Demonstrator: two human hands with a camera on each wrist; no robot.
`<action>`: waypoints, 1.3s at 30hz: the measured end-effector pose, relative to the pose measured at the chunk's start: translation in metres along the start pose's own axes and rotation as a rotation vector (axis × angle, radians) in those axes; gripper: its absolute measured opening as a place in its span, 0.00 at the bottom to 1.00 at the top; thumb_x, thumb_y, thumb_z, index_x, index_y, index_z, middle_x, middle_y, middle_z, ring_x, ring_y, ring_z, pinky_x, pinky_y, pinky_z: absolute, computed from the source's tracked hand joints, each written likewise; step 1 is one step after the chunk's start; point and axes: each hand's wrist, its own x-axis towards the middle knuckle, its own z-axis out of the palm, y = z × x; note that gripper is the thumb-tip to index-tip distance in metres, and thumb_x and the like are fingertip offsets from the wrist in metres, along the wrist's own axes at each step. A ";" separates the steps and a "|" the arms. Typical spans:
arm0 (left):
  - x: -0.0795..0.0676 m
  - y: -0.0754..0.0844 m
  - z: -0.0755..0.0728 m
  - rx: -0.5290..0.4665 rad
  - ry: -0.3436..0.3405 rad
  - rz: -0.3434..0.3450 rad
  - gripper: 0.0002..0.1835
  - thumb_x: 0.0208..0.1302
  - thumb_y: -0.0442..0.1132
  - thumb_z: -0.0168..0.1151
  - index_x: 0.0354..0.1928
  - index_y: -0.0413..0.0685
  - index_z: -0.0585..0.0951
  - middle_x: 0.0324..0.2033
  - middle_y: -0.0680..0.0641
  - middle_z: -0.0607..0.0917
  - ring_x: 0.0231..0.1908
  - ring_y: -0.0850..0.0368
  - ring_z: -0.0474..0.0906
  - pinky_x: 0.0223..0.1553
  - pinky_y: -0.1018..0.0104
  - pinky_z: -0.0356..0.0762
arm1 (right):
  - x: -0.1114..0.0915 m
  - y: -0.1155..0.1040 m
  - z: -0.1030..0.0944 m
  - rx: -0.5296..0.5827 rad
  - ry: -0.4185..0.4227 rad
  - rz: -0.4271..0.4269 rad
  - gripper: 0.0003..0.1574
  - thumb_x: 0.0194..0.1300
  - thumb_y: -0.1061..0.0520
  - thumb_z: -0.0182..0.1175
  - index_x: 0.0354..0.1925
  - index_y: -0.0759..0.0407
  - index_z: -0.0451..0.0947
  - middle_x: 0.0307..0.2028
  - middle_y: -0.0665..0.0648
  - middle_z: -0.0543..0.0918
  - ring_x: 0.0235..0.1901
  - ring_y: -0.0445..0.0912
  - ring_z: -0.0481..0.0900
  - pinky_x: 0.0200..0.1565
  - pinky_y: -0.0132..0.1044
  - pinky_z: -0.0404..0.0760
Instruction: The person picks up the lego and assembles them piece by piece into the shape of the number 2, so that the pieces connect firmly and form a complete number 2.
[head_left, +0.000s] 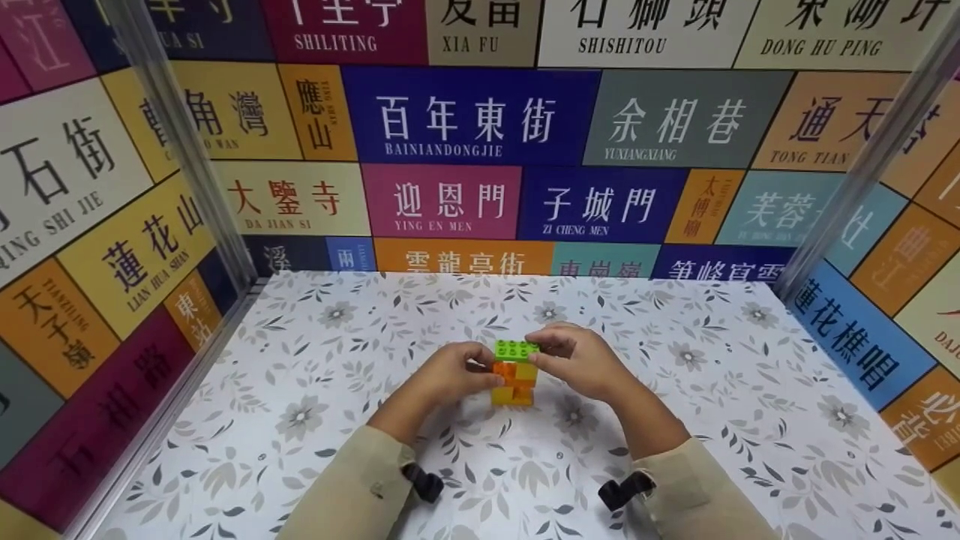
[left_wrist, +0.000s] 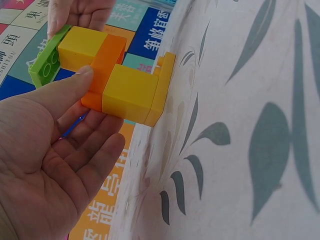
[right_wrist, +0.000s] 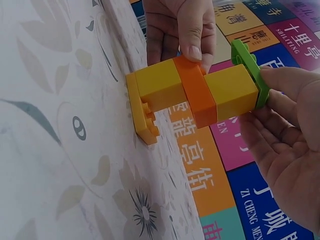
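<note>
**Layout around the block stack**

Block stack [head_left: 514,373] is standing on the table [head_left: 750,420], near centre. Left hand [head_left: 450,373] is sitting left of the stack, right hand [head_left: 581,362] right of it. Sign wall [head_left: 480,150] is rising behind the stack.

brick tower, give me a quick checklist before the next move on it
1. Tower seated on the table: ok, its yellow base plate lies flat against the floral surface.
2. Green plate on top: cannot tell whether it is fully pressed down; it overhangs the yellow brick in the wrist views.
3. Left hand steadying: ok, its thumb rests on the orange brick.
4. Right hand on the green plate: ok, fingers pinch it at the top.
5. Bricks aligned: not ok, the orange brick sticks out past the yellow bricks.
</note>
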 end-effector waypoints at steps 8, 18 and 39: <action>0.002 -0.001 0.000 -0.009 -0.008 -0.013 0.09 0.66 0.49 0.77 0.45 0.62 0.87 0.52 0.56 0.89 0.57 0.54 0.87 0.62 0.52 0.84 | 0.000 -0.001 0.002 0.008 -0.001 0.008 0.21 0.72 0.50 0.71 0.60 0.53 0.87 0.57 0.56 0.86 0.54 0.47 0.86 0.57 0.33 0.86; -0.001 0.000 0.001 0.000 0.006 0.008 0.09 0.66 0.48 0.77 0.44 0.62 0.87 0.53 0.55 0.89 0.58 0.52 0.87 0.65 0.52 0.83 | 0.000 0.001 0.003 0.014 -0.014 0.019 0.20 0.73 0.52 0.70 0.61 0.53 0.86 0.56 0.55 0.85 0.54 0.47 0.86 0.56 0.34 0.86; 0.000 0.002 -0.002 -0.006 -0.012 -0.036 0.09 0.65 0.50 0.78 0.44 0.64 0.87 0.52 0.58 0.89 0.57 0.55 0.86 0.66 0.51 0.82 | 0.000 0.007 0.004 0.038 0.022 0.023 0.22 0.71 0.49 0.72 0.61 0.52 0.86 0.56 0.56 0.86 0.54 0.48 0.86 0.58 0.39 0.87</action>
